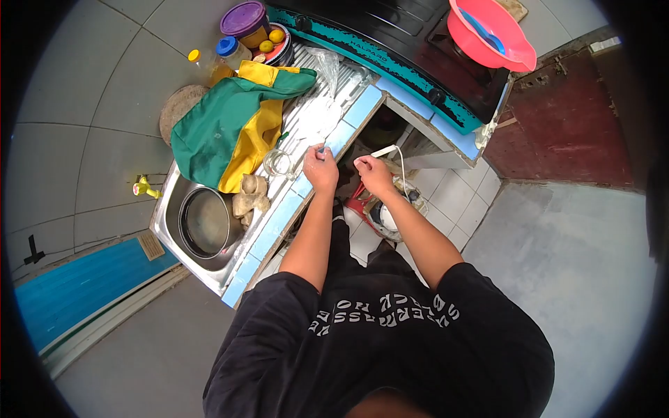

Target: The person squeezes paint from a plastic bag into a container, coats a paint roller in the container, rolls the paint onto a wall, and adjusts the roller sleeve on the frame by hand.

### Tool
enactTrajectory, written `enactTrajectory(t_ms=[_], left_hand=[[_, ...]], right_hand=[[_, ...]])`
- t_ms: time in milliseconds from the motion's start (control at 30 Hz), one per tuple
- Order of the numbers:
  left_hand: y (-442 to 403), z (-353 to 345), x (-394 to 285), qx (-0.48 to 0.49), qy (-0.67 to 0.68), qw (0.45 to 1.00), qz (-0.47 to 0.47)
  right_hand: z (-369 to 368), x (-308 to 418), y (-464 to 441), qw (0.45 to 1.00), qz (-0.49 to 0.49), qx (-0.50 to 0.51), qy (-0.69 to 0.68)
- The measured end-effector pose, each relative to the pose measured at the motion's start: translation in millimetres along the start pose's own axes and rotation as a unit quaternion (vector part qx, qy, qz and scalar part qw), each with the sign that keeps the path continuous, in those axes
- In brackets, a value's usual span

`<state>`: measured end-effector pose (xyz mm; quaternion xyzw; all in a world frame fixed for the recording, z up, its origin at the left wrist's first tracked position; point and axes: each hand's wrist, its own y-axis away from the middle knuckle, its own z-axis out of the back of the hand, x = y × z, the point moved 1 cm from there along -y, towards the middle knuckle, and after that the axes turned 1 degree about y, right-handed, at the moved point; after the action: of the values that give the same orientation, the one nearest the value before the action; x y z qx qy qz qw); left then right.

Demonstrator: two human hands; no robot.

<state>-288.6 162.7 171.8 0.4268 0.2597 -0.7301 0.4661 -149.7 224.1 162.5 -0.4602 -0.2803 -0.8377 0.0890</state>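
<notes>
My left hand [321, 169] is closed at the blue-tiled counter edge [341, 138], its fingers curled; what they hold, if anything, is too small to name. To its right, my right hand [374, 174] is pinched closed in front of the open space under the counter. A white cable [402, 164] with a white end piece [384, 150] passes just beyond the right fingers; whether they touch it I cannot tell. Left of my left hand, a clear glass [279, 163] rests on the ribbed steel drainboard, near a green and yellow cloth [217, 132].
A sink [182, 230] holds a dark round pan [206, 222]. Brown lumpy items [249, 198] lie beside it. A black and teal stove [390, 59] carries a pink basin [491, 35]. Tubs, a jar and yellow fruits [277, 35] stand at the back. Below, a red object [361, 207] sits on the floor.
</notes>
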Motion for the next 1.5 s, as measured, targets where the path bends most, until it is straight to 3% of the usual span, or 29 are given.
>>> enactTrajectory(t_ms=[233, 300, 567, 633, 933, 1033, 1167, 1233, 1333, 1500], left_hand=[[70.1, 16.2, 10.1, -0.003, 0.025, 1.0, 0.017], [92.2, 18.3, 15.5, -0.027, 0.017, 0.999, -0.006], [195.7, 21.5, 36.1, -0.019, 0.039, 0.996, 0.075], [219.4, 20.7, 47.4, 0.021, 0.041, 0.989, 0.137], [272.6, 2.4, 116.6, 0.163, -0.027, 0.959, 0.228], [272.2, -10.9, 130.2, 0.22, -0.045, 0.939, 0.26], [268.5, -49.4, 185.1, 0.269, -0.127, 0.929, 0.222], [264.5, -64.5, 185.0, 0.286, -0.114, 0.917, 0.254], [259.0, -88.4, 179.8, 0.305, -0.201, 0.91, 0.193], [258.0, -115.2, 186.4, 0.323, -0.273, 0.884, 0.201]], right_hand=[[28.4, -37.8, 30.7, 0.996, 0.066, -0.015, 0.055], [39.0, -48.8, 42.1, 0.998, 0.036, 0.003, 0.055], [76.7, -108.7, 93.7, 0.997, 0.011, 0.014, 0.07], [81.0, -143.4, 98.9, 0.998, -0.014, 0.011, 0.063], [100.6, -241.3, 121.0, 0.99, -0.127, 0.003, 0.059], [108.5, -243.2, 122.5, 0.983, -0.161, -0.006, 0.083], [100.2, -284.0, 106.9, 0.972, -0.193, -0.045, 0.124], [91.0, -307.4, 96.9, 0.968, -0.201, -0.047, 0.145], [76.8, -335.0, 87.4, 0.96, -0.204, -0.05, 0.184], [60.5, -349.9, 84.3, 0.959, -0.191, -0.008, 0.212]])
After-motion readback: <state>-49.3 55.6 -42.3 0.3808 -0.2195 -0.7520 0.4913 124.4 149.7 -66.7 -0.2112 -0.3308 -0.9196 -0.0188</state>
